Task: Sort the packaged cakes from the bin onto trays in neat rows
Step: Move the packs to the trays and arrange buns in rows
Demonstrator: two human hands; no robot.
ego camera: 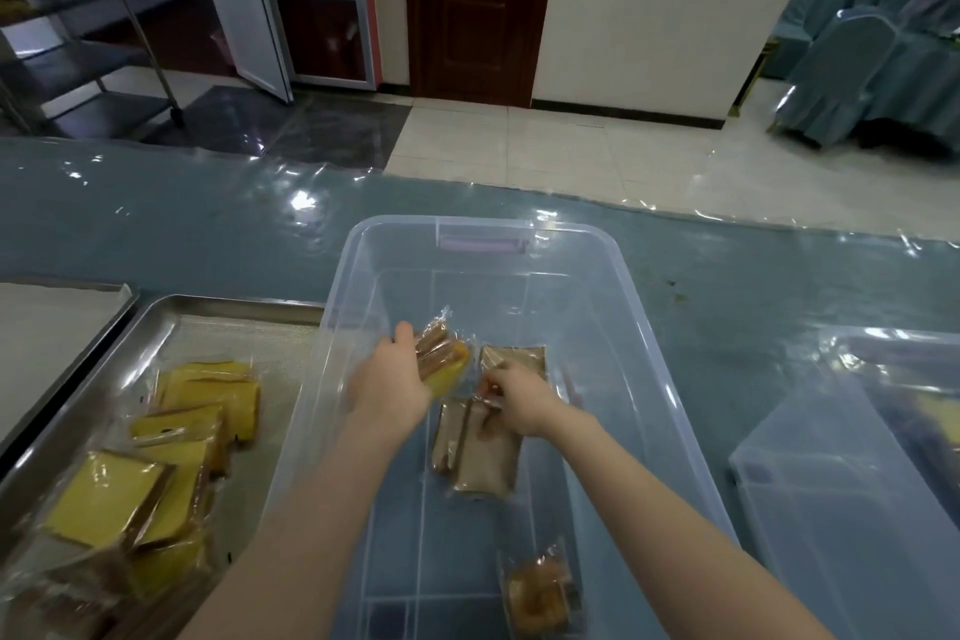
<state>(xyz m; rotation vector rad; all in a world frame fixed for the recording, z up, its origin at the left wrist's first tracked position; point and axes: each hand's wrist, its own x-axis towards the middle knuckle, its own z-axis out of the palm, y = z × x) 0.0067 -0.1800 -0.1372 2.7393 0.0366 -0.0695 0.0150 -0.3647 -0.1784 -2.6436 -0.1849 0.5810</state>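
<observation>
L hand [389, 387] grips a wrapped yellow-brown cake pack [441, 361], fingers curled round it, inside the clear bin [597, 276]. R hand [519, 400], just beside L, pinches the wrapper edge of a brown pack [478, 457] lying flat on the bin floor. A second brown pack [514, 359] lies just beyond R's fingertips. An orange-brown pack [540, 598] sits nearer the body, btwn the forearms. Left of L hand: metal tray [234, 312] w/ yellow cake packs [156, 473] overlapping. Wrapper print too blurred to read.

Catering hall workroom, steel tray [228, 305], covered banquet chairs [857, 62], steel trolley [111, 55]
</observation>
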